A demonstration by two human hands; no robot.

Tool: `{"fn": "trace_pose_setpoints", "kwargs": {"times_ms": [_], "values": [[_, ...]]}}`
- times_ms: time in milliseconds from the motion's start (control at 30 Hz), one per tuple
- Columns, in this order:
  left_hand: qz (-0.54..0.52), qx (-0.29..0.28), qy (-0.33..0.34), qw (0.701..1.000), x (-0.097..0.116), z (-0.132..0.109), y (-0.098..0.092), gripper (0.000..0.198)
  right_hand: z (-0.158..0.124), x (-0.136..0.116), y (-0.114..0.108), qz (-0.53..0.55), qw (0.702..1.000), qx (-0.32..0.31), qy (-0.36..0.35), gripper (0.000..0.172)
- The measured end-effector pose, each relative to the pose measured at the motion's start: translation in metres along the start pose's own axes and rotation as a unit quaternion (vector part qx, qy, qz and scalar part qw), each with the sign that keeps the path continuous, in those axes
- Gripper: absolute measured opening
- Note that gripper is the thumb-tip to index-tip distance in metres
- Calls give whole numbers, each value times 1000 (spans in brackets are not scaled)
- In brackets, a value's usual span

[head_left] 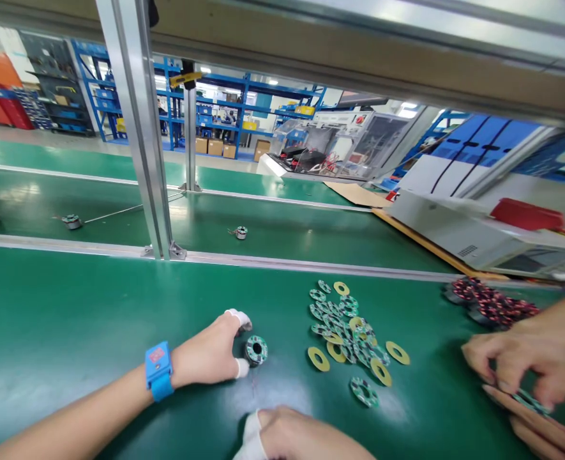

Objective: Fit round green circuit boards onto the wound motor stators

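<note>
Two hands of yours show at the near edge. Your right hand (301,441), one finger in a white cot, is cut off by the frame, so you cannot tell whether it holds anything. Your left hand (210,354), wearing a blue wrist strap (158,370), rests on the green bench mat (71,332). Its cotted thumb and forefinger are parted around a small round green-and-black ring part (256,350), the thumb tip just beside the rim. To the right lies a heap of green circuit rings and yellow washers (346,332). Further right, a co-worker's hands (516,364) pinch a flat greenish piece. Beyond them lie dark copper-wound coils (488,303).
</note>
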State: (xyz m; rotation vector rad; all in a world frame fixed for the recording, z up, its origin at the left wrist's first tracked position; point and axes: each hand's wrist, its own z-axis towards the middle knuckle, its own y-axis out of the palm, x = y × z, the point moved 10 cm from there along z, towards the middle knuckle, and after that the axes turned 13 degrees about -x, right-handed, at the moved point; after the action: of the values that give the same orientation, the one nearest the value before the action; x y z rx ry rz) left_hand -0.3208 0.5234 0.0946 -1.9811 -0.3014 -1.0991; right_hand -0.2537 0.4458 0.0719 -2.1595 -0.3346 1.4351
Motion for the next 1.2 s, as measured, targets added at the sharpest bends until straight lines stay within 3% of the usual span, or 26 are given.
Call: {"fn": "trace_pose_setpoints", "kwargs": {"times_ms": [100, 167, 233, 267, 333, 367, 467, 567, 633, 700, 733, 800, 833, 900, 1000, 1133, 1200], "values": [[-14, 8, 5, 1000, -3, 3, 6, 50, -5, 2, -5, -41, 996, 83, 3, 19], [-10, 21, 17, 1000, -2, 4, 10, 53, -24, 5, -20, -48, 992, 117, 6, 22], [2, 35, 28, 999, 0, 7, 12, 48, -65, 15, -53, -58, 985, 161, 11, 32], [10, 37, 34, 999, 2, 10, 13, 42, -93, 25, -75, -62, 980, 187, 15, 47], [26, 29, 51, 998, 8, 26, 11, 26, -168, 55, -135, -62, 952, 298, 32, 68], [37, 30, 58, 997, 11, 39, 6, 21, -207, 73, -164, -56, 934, 351, 29, 73], [75, 82, 53, 992, 20, 94, -31, 14, -287, 125, -220, -46, 917, 395, 26, 77], [77, 155, 25, 985, 21, 155, -81, 15, -316, 127, -238, -129, 902, 412, -21, 75], [68, 194, -2, 979, 17, 184, -109, 22, -299, 100, -225, -169, 904, 384, -76, 74], [55, 221, -24, 973, 10, 198, -126, 27, -255, 65, -196, -168, 919, 337, -119, 73], [49, 232, -31, 971, 6, 199, -130, 30, -222, 53, -176, -162, 933, 303, -102, 69], [41, 250, -35, 967, 0, 191, -133, 36, -159, 43, -144, -144, 935, 325, 10, 48], [38, 255, -32, 966, -2, 183, -131, 40, -125, 35, -123, -140, 939, 313, 27, 34], [31, 236, -15, 971, -6, 159, -119, 48, -68, 25, -87, -129, 945, 298, 44, 20], [13, 130, 22, 991, -10, 110, -81, 52, -19, 26, -59, -104, 946, 299, 76, 23], [-11, -32, 65, 997, -12, 37, -20, 65, -13, 43, -63, -42, 922, 345, 172, 42], [-20, -52, 74, 996, -11, 14, -5, 72, -17, 46, -66, -27, 911, 361, 197, 43]]}}
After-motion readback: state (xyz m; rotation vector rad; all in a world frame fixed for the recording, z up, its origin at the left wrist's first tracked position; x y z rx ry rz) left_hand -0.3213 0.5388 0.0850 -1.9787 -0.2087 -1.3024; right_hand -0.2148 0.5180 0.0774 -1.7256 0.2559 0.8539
